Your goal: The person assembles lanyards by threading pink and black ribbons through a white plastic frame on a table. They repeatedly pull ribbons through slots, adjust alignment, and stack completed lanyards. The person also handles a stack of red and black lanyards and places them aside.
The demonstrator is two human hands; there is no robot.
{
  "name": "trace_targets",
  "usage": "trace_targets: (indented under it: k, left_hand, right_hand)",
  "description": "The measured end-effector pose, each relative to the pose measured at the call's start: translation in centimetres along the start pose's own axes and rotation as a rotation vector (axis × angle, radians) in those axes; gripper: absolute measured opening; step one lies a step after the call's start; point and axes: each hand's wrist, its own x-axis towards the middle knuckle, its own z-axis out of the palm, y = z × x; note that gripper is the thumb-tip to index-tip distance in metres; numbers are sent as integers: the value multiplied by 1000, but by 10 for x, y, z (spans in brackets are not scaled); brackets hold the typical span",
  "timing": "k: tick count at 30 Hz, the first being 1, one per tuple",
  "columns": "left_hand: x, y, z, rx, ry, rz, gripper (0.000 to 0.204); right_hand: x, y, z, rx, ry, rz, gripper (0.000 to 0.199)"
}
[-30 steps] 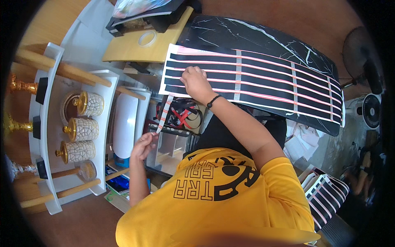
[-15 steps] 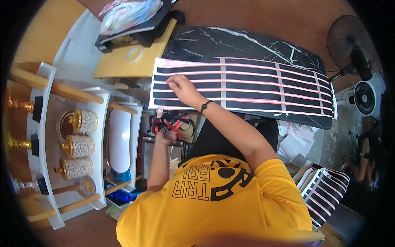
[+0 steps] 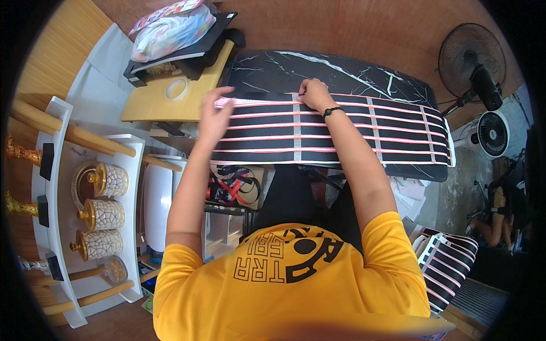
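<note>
A long sheet of black strips [image 3: 341, 126] lies across the table, with pink-and-white lines between the strips and grey tape bands crossing them. My right hand [image 3: 317, 96] is closed at its far edge beside a tape band, fingertips pinching the topmost black strip [image 3: 264, 96]. That strip's left part stands a little off the pale backing beneath it. At the sheet's left end is my left hand [image 3: 214, 120], fingers apart and slightly blurred, close to the strip's free end. Whether its fingertips touch the strip is hard to see.
The table [image 3: 256, 68] has a black marbled top. Left of it stands a wooden side table [image 3: 148, 105] with a tape roll [image 3: 177, 89]. A white shelf [image 3: 128, 227] holds decorated jars. Fans [image 3: 472, 62] stand at right, above another striped bundle [image 3: 449, 267]. Red and black straps [image 3: 233, 187] lie below.
My left hand has come up from the red and black straps to the sheet's left end. The right hand has moved right and away to the far edge, where the top strip is now lifted.
</note>
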Motion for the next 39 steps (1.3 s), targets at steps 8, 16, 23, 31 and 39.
trace_targets:
  k: [8, 16, 23, 31, 39]
  left_hand:
    - [76, 9, 121, 204, -531, 38, 27]
    - [121, 10, 153, 180, -943, -107, 33]
    - [126, 10, 164, 287, -953, -147, 29]
    - [127, 2, 182, 523, -939, 64, 33]
    - [118, 5, 153, 114, -726, 19, 33]
  right_hand:
    - [1, -2, 5, 36, 33, 85, 28]
    - [-5, -4, 13, 64, 167, 75, 29]
    - [-16, -9, 21, 122, 282, 95, 29]
    - [-25, -17, 28, 172, 378, 106, 24]
    - [-40, -4, 15, 511, 290, 20, 16]
